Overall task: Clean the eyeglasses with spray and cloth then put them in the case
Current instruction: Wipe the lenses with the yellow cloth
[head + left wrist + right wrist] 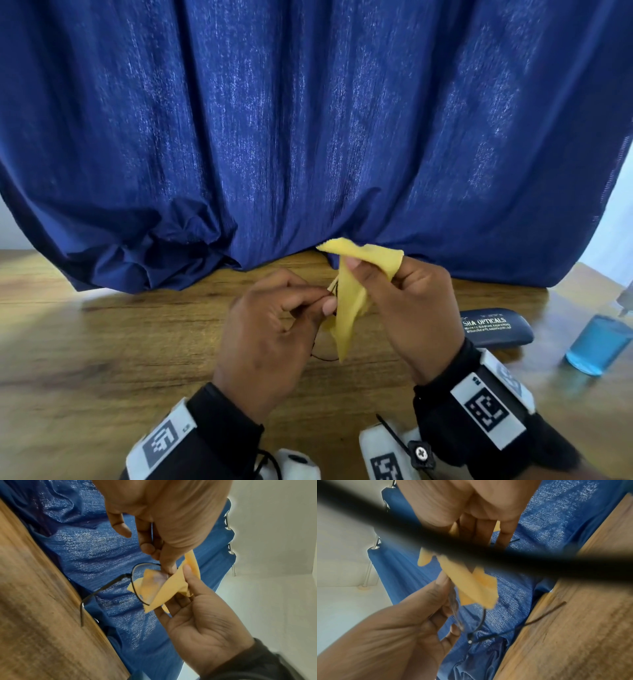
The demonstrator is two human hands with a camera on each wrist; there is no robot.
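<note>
Thin black-rimmed eyeglasses [127, 575] hang above the wooden table [102, 342], and my left hand [318, 301] pinches them at the frame near the bridge. One temple arm [96, 593] sticks out toward the table. My right hand [359, 270] pinches a yellow cloth [349, 308] between thumb and fingers. The cloth [164, 588] folds around one lens. In the head view only a bit of rim [320, 356] shows below the cloth. A blurred black strap [471, 550] crosses the right wrist view, above the cloth [471, 585].
A dark blue glasses case [496, 329] with white lettering lies closed on the table to the right of my right hand. A clear spray bottle of blue liquid [596, 342] stands at the far right. A blue curtain [308, 137] hangs along the table's back edge.
</note>
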